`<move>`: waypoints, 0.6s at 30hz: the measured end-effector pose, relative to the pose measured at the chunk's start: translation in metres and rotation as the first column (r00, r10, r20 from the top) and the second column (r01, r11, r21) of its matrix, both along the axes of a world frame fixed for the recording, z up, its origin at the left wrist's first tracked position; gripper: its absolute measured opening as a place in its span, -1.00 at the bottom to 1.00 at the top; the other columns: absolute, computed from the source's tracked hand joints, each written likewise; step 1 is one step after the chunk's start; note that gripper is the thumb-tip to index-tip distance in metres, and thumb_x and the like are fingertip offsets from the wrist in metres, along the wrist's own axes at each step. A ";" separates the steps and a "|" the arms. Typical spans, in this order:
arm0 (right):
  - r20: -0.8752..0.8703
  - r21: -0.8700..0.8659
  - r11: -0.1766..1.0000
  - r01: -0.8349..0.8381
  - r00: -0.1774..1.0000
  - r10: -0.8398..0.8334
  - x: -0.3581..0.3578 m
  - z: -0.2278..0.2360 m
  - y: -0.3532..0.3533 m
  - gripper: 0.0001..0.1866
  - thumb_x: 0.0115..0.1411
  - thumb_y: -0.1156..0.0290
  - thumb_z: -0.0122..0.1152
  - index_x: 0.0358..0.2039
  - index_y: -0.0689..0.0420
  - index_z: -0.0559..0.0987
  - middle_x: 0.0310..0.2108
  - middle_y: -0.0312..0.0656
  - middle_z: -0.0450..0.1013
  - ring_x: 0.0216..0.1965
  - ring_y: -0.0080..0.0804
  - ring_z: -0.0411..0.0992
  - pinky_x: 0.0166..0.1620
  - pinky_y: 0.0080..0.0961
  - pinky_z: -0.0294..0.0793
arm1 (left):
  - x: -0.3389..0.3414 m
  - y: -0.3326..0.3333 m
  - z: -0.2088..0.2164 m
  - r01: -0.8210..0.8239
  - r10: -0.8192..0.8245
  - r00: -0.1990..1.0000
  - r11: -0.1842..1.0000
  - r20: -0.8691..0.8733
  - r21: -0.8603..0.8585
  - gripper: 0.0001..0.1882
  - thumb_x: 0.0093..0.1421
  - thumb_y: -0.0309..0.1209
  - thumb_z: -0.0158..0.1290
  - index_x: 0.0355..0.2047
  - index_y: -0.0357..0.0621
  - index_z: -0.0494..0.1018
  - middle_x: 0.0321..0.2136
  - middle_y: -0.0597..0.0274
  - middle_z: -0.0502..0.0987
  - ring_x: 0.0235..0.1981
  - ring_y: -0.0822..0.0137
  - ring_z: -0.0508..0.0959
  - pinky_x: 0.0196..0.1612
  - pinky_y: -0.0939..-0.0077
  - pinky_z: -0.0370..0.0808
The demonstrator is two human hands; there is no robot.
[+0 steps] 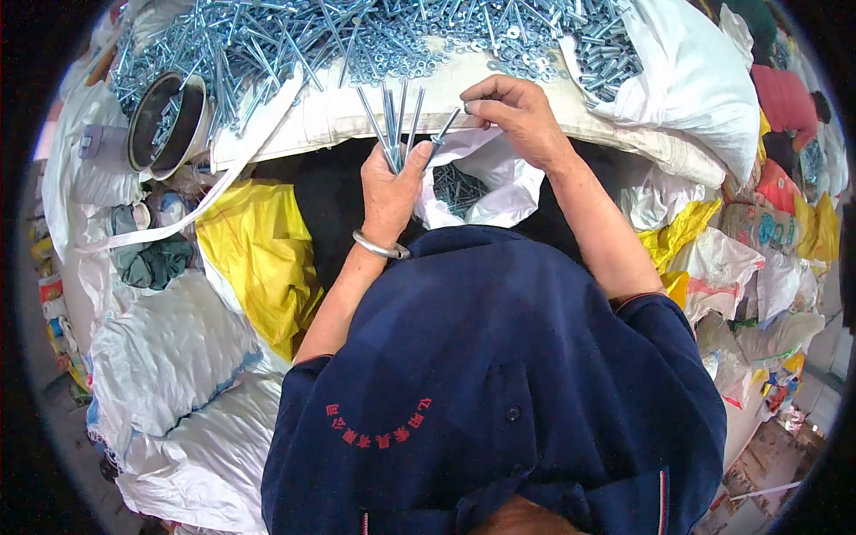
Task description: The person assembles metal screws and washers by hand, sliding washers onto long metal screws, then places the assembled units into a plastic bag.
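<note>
My left hand (392, 192), a metal bangle at its wrist, is closed round several long silvery bolts (390, 125) that fan upward. One bolt (448, 127) leans out to the right between thumb and fingers, with a small washer-like piece partway along it. Close to that bolt's upper end, my right hand (522, 116) pinches a small dark, round metal piece (466, 108); whether it is a nut or a washer cannot be made out. Below both hands, an open white sack (513, 198) holds many long bolts (456, 189).
A heap of loose bolts (267, 49) and washers (513, 55) covers the cloth-topped work surface (357, 111) ahead. At left stands a dark-lined bowl (189, 125) with bolts. Yellow sacking (259, 259) and white sacks (169, 348) crowd the left; bags (713, 267) lie right.
</note>
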State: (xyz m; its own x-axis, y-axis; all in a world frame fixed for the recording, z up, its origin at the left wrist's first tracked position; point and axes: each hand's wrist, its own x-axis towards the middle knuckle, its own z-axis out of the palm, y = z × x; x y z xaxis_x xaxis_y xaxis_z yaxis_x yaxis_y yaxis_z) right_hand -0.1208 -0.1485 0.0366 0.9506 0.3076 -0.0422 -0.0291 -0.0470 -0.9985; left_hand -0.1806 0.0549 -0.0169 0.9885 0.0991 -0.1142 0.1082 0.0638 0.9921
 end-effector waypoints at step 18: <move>-0.356 0.310 0.938 0.154 0.934 -0.036 -0.024 -0.032 0.000 -0.84 0.20 0.42 0.26 -0.31 0.25 0.54 -0.49 -0.31 0.43 -0.49 -0.60 0.34 -0.39 -0.68 0.32 | 0.001 0.005 0.004 0.134 -0.150 0.989 0.931 0.019 0.340 -0.64 0.12 -0.19 0.27 -0.41 -0.25 0.43 -0.65 0.36 0.41 -0.66 0.53 0.32 -0.59 0.58 0.31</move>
